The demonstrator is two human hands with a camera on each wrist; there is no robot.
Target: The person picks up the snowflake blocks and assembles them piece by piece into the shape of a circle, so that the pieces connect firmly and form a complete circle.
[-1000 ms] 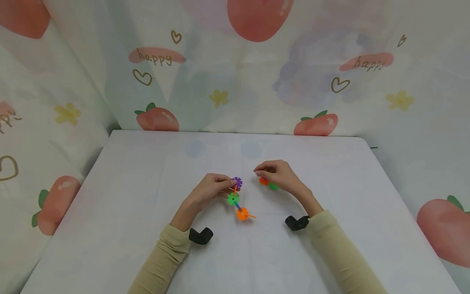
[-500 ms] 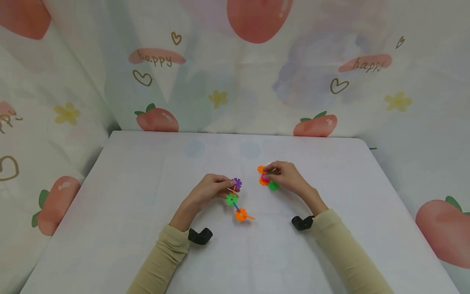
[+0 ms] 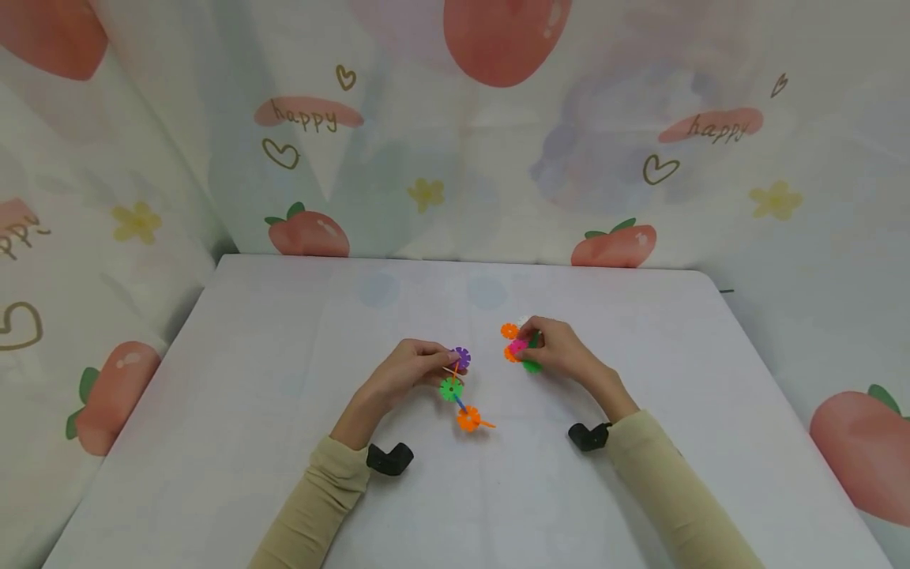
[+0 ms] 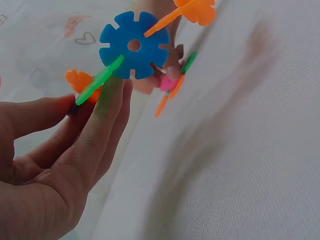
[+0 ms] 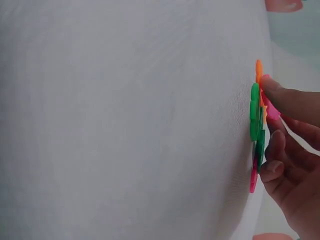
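My left hand (image 3: 408, 369) pinches the purple snowflake disc (image 3: 464, 359) at the top of a chain of slotted plastic discs. Below it hang a green disc (image 3: 451, 389), a blue disc (image 4: 112, 42) seen face-on in the left wrist view, and an orange disc (image 3: 468, 419) with another orange piece at the end. To the right, my right hand (image 3: 565, 352) has thumb and fingertips on a pink snowflake disc (image 5: 273, 107), pinching it over a small group of loose discs. An orange disc (image 3: 509, 331) and a bright green disc (image 5: 254, 112) belong to that group.
A white-covered table (image 3: 284, 316) lies under both hands. Behind it hangs a printed cloth (image 3: 490, 158) with fruit and hearts, and another stretch of cloth stands at the left. Black wrist mounts (image 3: 389, 459) sit beside both sleeves.
My right hand has shifted slightly right and down, uncovering orange discs, and its fingertips now come together on the pink disc. The left hand and its chain stay nearly still.
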